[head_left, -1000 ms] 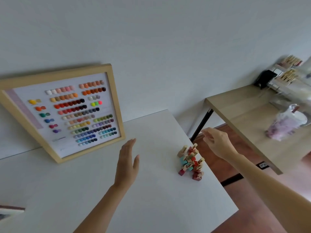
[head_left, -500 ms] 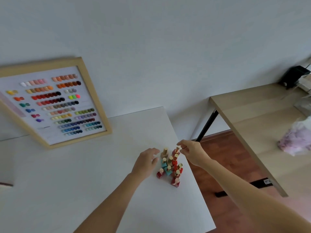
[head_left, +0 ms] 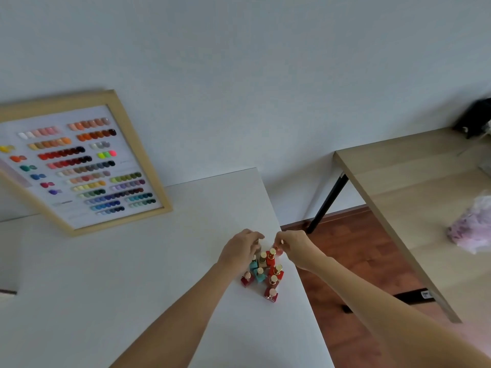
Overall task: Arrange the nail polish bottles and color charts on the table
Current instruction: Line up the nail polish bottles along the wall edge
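Observation:
Several small nail polish bottles (head_left: 263, 273), red, teal and beige with gold or pale caps, stand bunched near the right edge of the white table (head_left: 132, 274). My left hand (head_left: 240, 252) curls over a bottle at the cluster's far left corner, which it mostly hides. My right hand (head_left: 292, 248) pinches the cap of a red bottle (head_left: 278, 251) at the far right corner. A wood-framed color chart (head_left: 79, 160) with rows of nail swatches leans against the wall at the table's back left.
A wooden table (head_left: 398, 181) with black legs stands to the right across a gap of red-brown floor (head_left: 345, 248). On it lie a pale pink plastic bag (head_left: 473, 227) and a black object (head_left: 475, 118). A flat item's edge (head_left: 8, 291) shows at far left.
Both hands came down from open positions above the table onto the bottle cluster. The view has shifted, so the chart now sits further left.

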The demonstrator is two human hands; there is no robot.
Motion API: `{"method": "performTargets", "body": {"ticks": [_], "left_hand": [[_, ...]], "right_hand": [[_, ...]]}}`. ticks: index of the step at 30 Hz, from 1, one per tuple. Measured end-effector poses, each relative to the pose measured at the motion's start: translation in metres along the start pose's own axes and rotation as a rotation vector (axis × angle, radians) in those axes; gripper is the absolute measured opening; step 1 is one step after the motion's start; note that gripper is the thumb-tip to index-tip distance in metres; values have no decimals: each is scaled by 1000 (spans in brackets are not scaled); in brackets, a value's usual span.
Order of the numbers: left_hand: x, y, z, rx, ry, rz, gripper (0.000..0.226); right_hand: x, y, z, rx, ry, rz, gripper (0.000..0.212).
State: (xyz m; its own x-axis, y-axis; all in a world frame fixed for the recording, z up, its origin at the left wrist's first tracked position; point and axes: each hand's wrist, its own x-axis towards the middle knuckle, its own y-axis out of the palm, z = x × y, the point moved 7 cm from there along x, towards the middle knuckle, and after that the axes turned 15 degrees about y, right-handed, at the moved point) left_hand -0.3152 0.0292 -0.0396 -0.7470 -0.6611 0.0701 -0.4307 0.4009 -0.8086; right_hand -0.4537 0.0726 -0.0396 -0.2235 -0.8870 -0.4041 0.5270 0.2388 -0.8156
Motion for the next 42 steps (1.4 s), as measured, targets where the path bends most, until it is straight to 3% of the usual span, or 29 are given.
{"method": "performTargets", "body": {"ticks": [10,19,32,42], "left_hand": [[1,11,0,-22,46,95,18],[-4,15,-4,-122,-6,201,28],[14,1,-4,-22,-34,87,24],[51,-55,49,-15,-116,-6,20]], "right_hand": [[-1,12,-4,70,19,96,32],[-3,8,-2,78,32,-23,26],[13,-3,-5,65,22,-70,23],[75,-31,31,48,-52,-42,21]]}}
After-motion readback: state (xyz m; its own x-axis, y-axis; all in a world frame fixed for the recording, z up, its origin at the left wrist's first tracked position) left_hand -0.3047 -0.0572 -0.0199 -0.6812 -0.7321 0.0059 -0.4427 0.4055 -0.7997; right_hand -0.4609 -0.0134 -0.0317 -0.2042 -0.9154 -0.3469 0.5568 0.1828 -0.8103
